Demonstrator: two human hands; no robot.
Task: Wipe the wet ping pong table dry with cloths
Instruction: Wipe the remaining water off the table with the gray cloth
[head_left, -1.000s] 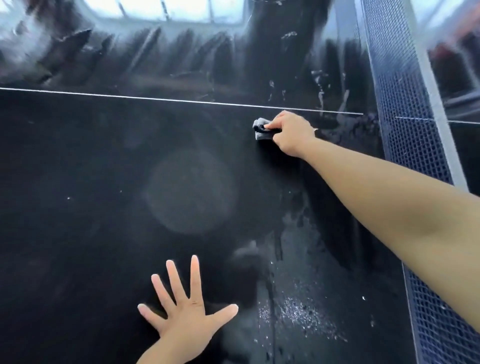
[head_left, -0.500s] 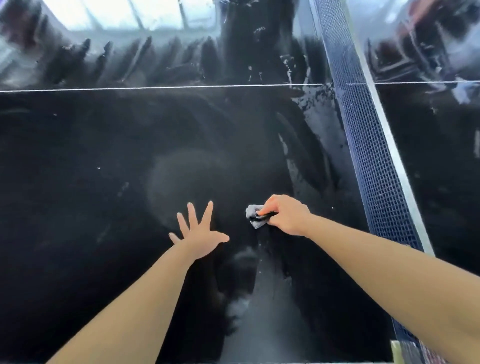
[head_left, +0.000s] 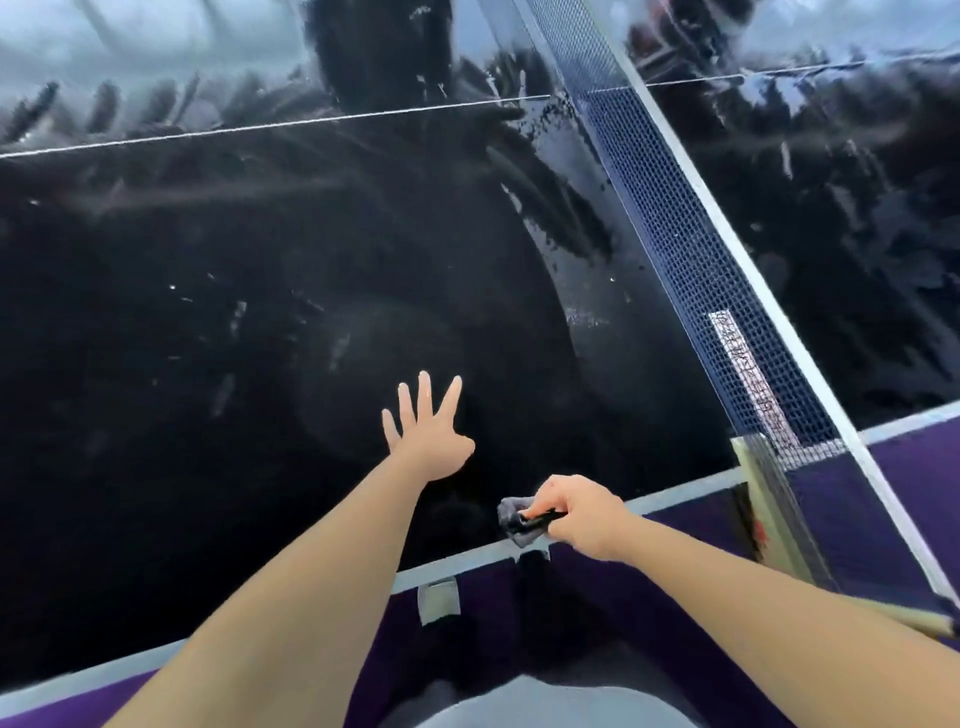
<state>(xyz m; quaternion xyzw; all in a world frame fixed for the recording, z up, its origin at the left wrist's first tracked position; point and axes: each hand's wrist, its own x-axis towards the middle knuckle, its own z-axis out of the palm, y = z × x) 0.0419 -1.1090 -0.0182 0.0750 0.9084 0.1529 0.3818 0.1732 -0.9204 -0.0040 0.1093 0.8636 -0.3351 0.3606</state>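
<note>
While left hand (head_left: 428, 435) lies flat, fingers spread, on table (head_left: 218, 322), right hand (head_left: 579, 512) pinching one cloth (head_left: 514, 514) at near edge; net (head_left: 691, 249) just right.

You're in a games or sports room, standing at one long edge of a ping pong table (head_left: 260, 270). Its dark top carries a white centre line (head_left: 270, 127) and pale edge stripes, and a mesh net (head_left: 691, 249) crosses it, clamped at the near edge by a post (head_left: 774, 514). Purple flooring (head_left: 883, 499) shows below that edge. The wet far half reflects bright panes, perhaps windows or a skylight.
</note>
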